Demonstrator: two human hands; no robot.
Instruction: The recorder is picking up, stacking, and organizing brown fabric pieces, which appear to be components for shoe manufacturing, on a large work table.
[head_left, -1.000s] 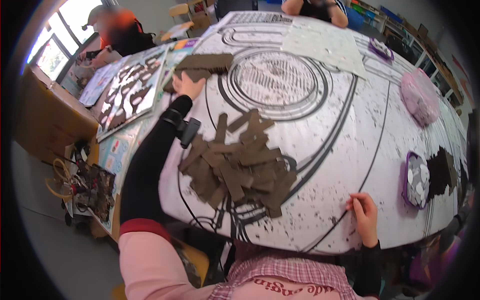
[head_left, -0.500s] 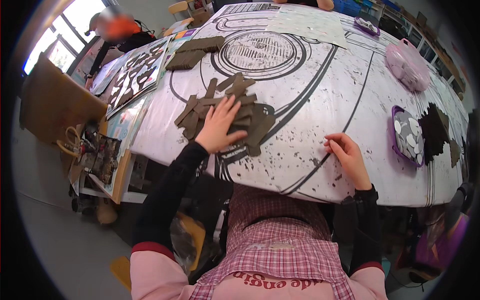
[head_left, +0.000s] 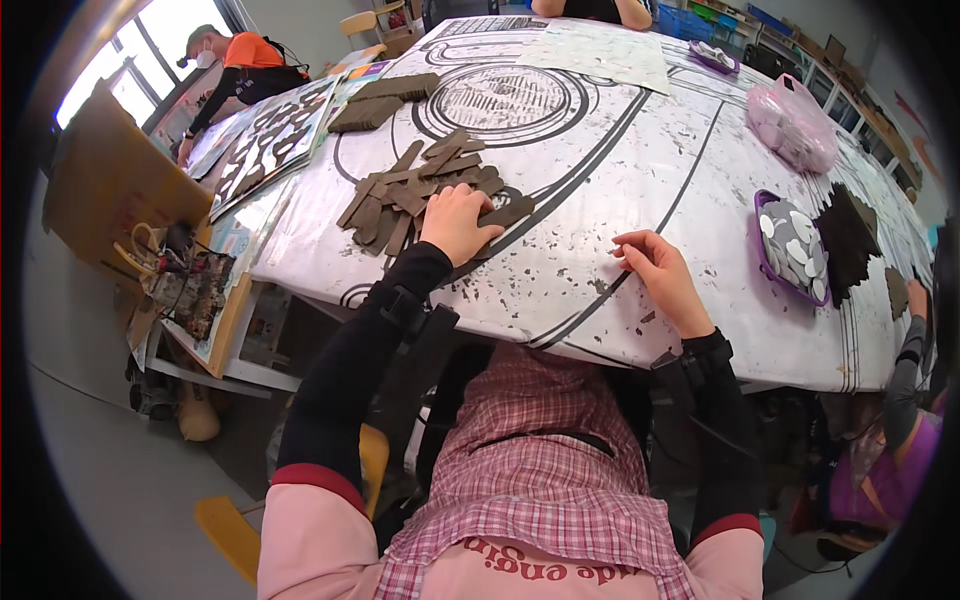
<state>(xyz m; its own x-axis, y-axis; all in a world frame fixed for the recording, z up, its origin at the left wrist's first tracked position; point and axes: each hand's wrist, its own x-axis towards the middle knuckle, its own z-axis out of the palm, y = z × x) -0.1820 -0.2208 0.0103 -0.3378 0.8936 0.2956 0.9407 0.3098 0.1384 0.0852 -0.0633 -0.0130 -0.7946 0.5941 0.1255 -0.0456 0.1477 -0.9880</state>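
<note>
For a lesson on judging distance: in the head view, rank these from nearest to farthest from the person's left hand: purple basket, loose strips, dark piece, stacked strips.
1. Loose strips: right at the left hand.
2. Stacked strips: beyond the loose strips, toward the upper left.
3. Purple basket: across the table, to the right.
4. Dark piece: just right of the basket.

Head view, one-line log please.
left hand: at brown strip pile; right hand: over table, grip unclear; purple tray: right of right hand
</note>
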